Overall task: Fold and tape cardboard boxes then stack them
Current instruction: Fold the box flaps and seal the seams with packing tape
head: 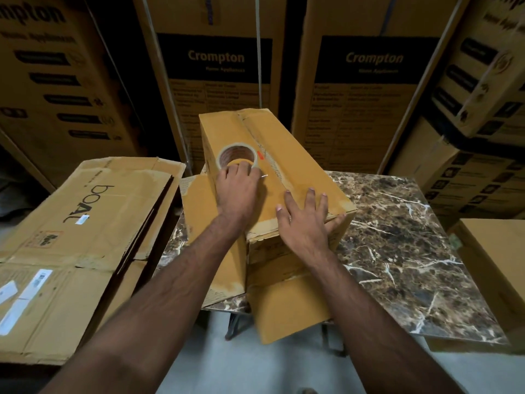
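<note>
Taking the box (272,172) on my marble table (397,237) as landmark: to its right the tabletop lay bare, giving my right hand (305,223) open passage. Behind the box, tall Crompton cartons (369,81) walled off the far side. To its left, a stack of flattened cardboard (85,237) stood just beside the table, leaving only a narrow gap. On top of the box my left hand (238,189) and the tape roll (238,157) occupied the left half. Right of the table, another carton (494,265) bounded the edge.
</note>
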`<state>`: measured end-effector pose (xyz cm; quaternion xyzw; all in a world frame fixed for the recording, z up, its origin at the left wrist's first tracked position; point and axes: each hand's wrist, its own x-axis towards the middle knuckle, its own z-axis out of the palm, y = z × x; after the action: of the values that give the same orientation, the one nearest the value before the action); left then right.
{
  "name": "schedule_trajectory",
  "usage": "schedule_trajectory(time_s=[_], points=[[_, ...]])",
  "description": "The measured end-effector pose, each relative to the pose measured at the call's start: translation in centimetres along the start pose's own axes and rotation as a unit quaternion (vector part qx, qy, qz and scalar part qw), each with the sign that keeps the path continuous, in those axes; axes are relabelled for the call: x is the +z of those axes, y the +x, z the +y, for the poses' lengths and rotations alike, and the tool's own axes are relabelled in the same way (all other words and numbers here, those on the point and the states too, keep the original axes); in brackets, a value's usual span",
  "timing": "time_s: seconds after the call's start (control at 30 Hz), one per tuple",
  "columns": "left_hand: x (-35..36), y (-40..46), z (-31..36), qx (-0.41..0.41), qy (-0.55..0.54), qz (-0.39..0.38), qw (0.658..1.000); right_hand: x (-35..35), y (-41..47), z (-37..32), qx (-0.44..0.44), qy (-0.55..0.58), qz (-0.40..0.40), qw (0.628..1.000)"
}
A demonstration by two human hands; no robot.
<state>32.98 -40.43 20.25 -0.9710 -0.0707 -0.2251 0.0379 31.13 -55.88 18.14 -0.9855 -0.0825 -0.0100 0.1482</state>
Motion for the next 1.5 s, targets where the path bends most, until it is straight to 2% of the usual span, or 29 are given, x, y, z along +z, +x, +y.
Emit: schedule_trajectory(time_s=[0.23, 0.33, 0.4, 0.47, 0.57, 0.73, 0.8, 0.87, 0.97, 1.07, 1.13, 1.23, 1.27, 1.33, 1.4, 1.43, 1.5], points=[[-0.5, 2.3, 0.5, 0.09, 0.005, -0.02, 0.996, -2.9, 2.3, 7.2, -0.09, 0.034, -0.077, 0.992], [-0.3, 1.8, 2.2, 0.156, 0.007, -0.026, 0.987, -4.4, 4.5, 8.9, -0.012, 0.025, -0.102, 0.994], [0.2, 0.9, 3.9, 0.18, 0.015, -0.029, 0.983, -4.0, 4.4, 6.6, 0.07, 0.003, -0.079, 0.994], [0.1, 0.7, 5.3, 0.186, -0.001, -0.022, 0.982, -2.9, 2.9, 3.6, 0.1, -0.027, -0.057, 0.993], [-0.3, 1.5, 5.9, 0.208, -0.001, -0.008, 0.978, -1.6, 0.8, 3.2, 0.057, -0.116, 0.016, 0.992], [-0.6, 2.2, 5.9, 0.224, -0.027, -0.074, 0.972, -2.2, 1.1, 7.1, -0.033, -0.135, 0.009, 0.99], [-1.2, 2.5, 7.0, 0.2, -0.089, -0.062, 0.974, -3.2, 2.0, 10.1, -0.075, -0.119, 0.003, 0.99], [-1.9, 3.2, 7.9, 0.154, -0.197, -0.048, 0.967, -4.7, 3.5, 13.2, -0.113, -0.106, -0.006, 0.988], [-2.8, 4.4, 8.7, 0.08, -0.376, -0.089, 0.919, -5.9, 5.6, 16.4, -0.157, -0.085, -0.036, 0.983], [-3.7, 5.5, 9.5, -0.023, -0.534, -0.15, 0.832, -5.9, 7.4, 18.6, -0.188, -0.101, -0.044, 0.976], [-4.0, 6.1, 10.4, -0.092, -0.602, -0.187, 0.77, -6.6, 8.9, 19.6, -0.198, -0.139, -0.066, 0.968], [-4.4, 7.3, 12.7, -0.173, -0.661, -0.194, 0.704, -7.1, 10.2, 20.0, -0.204, -0.132, -0.061, 0.968], [-4.5, 7.8, 13.6, -0.199, -0.676, -0.192, 0.683, -6.8, 10.1, 20.0, -0.198, -0.085, -0.029, 0.976], [-4.7, 8.6, 15.6, -0.253, -0.699, -0.201, 0.638, -5.9, 9.2, 20.3, -0.183, 0.066, 0.104, 0.975], [-4.8, 9.1, 17.6, -0.301, -0.723, -0.222, 0.581, -5.1, 8.4, 20.5, -0.178, 0.177, 0.251, 0.935], [-4.9, 9.3, 18.6, -0.321, -0.737, -0.233, 0.548, -4.9, 8.4, 20.4, -0.183, 0.194, 0.284, 0.921], [-5.4, 9.6, 19.9, -0.349, -0.759, -0.251, 0.489, -4.8, 8.7, 19.8, -0.219, 0.189, 0.279, 0.916]])
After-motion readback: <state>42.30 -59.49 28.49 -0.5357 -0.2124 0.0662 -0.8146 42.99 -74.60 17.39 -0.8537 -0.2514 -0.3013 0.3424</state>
